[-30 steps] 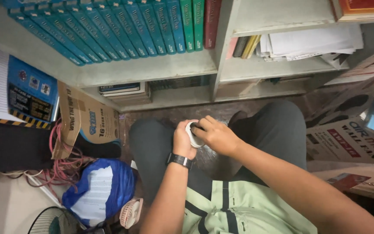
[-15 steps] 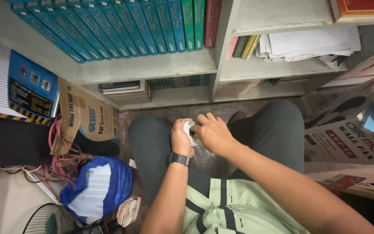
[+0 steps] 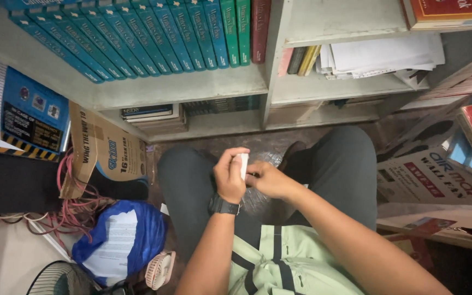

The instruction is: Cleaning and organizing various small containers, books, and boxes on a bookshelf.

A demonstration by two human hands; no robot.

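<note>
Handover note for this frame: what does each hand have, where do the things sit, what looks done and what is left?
Left hand: closed around a small white object, watch on the wrist.
Right hand: fingertips at the object's lower edge, touching it.
Both hands sit above the lap, between the knees, facing the bookshelf.
Done or left: cannot tell; what the object is does not show.

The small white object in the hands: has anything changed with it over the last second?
Slightly. The left hand now holds the small white object more upright, its edge showing above the fingers, and the right hand has slid from covering it to pinching beside it. Both hands remain over the lap; bookshelf and blue bag are unmoved.
</note>
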